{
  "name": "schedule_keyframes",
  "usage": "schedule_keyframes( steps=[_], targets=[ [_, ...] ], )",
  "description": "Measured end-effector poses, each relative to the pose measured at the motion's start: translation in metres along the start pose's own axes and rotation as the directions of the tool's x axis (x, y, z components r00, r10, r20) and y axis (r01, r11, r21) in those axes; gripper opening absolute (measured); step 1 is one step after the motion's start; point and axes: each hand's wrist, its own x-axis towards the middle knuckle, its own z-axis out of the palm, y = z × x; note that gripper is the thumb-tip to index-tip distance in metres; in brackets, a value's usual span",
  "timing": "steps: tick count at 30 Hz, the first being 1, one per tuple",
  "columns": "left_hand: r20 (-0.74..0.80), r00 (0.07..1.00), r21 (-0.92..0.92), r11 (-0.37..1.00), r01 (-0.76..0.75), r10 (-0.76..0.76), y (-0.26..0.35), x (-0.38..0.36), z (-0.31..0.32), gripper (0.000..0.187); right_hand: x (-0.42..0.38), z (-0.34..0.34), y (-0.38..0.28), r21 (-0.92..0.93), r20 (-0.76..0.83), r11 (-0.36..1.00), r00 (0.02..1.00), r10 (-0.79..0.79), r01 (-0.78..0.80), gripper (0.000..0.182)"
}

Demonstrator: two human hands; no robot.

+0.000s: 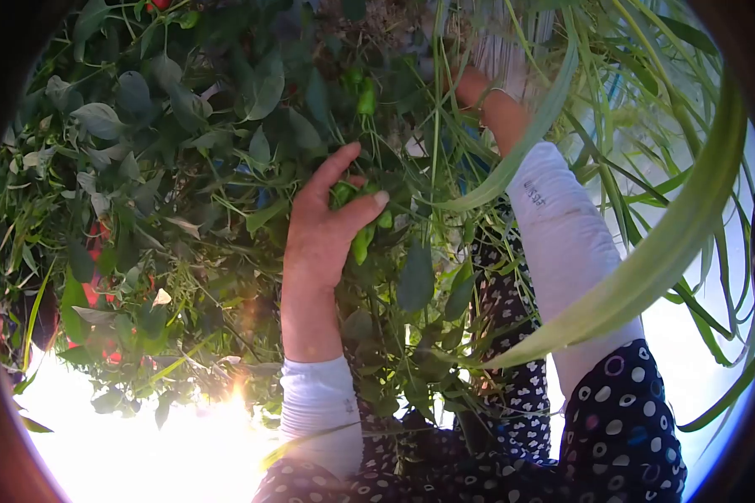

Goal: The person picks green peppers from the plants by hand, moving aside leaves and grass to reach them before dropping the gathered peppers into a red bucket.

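Observation:
My left hand (331, 205) reaches into the pepper plants, back of the hand toward me, with thumb and index finger apart. Several small green peppers (361, 244) show between these fingers and below the thumb, cupped against the palm; the other fingers are mostly hidden. Just above the fingertips, more green peppers (366, 99) hang among the leaves. Farther right, my right hand (476, 87) reaches forward past long grass blades. Leaves and shade cover its fingers, so I cannot see what it touches.
Dense pepper foliage (264, 92) fills the left and middle, with red peppers (92, 289) low at left. A broad grass blade (637, 293) crosses in front of my right sleeve (566, 226). Tall grass stands at right. Strong glare washes out the lower left.

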Motion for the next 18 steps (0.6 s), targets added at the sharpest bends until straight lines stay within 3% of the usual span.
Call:
schedule_keyframes(
  steps=[2,3,4,5,9,11,12,14,18],
  targets=[
    [0.002,1.0,-0.008,1.0,-0.026,0.026,-0.003,0.001,0.0,0.06,-0.018,-0.009,-0.041,-0.224,0.06,0.973,0.996,0.068,-0.053,0.027],
    [0.004,0.998,-0.014,0.998,-0.057,0.057,-0.004,0.002,0.0,0.06,-0.029,-0.01,-0.059,-0.225,0.06,0.973,0.996,0.064,-0.049,0.027],
    [0.001,0.998,-0.014,0.998,-0.061,0.061,-0.003,0.001,-0.001,0.06,-0.042,-0.009,-0.077,0.445,0.096,0.86,0.968,0.231,-0.25,0.027],
    [0.007,0.999,-0.017,0.999,-0.037,0.037,-0.002,0.001,-0.001,0.06,-0.049,-0.009,-0.086,0.887,0.231,0.315,0.916,0.329,-0.337,0.028],
    [-0.003,1.0,0.028,0.999,-0.031,0.031,0.001,0.0,0.001,0.06,-0.058,-0.01,-0.08,0.908,0.221,0.318,0.957,0.188,-0.272,0.028],
    [0.0,1.0,0.017,1.0,-0.023,0.023,0.001,-0.001,0.001,0.06,-0.062,0.002,-0.074,0.972,0.189,0.09,0.95,0.248,-0.217,0.027],
    [-0.001,1.0,0.005,1.0,-0.011,0.011,0.001,-0.001,0.0,0.06,-0.066,0.008,-0.073,0.972,0.185,0.094,0.952,0.245,-0.213,0.027],
    [0.029,0.998,-0.007,0.999,-0.05,0.05,-0.001,0.001,-0.001,0.06,-0.077,0.018,-0.076,1.0,-0.023,0.003,0.945,0.327,0.023,0.035],
    [0.022,0.999,0.011,0.999,-0.033,0.033,0.003,-0.003,0.002,0.062,-0.096,0.022,-0.098,0.987,-0.101,-0.073,0.896,0.433,0.147,0.04]
  ],
)
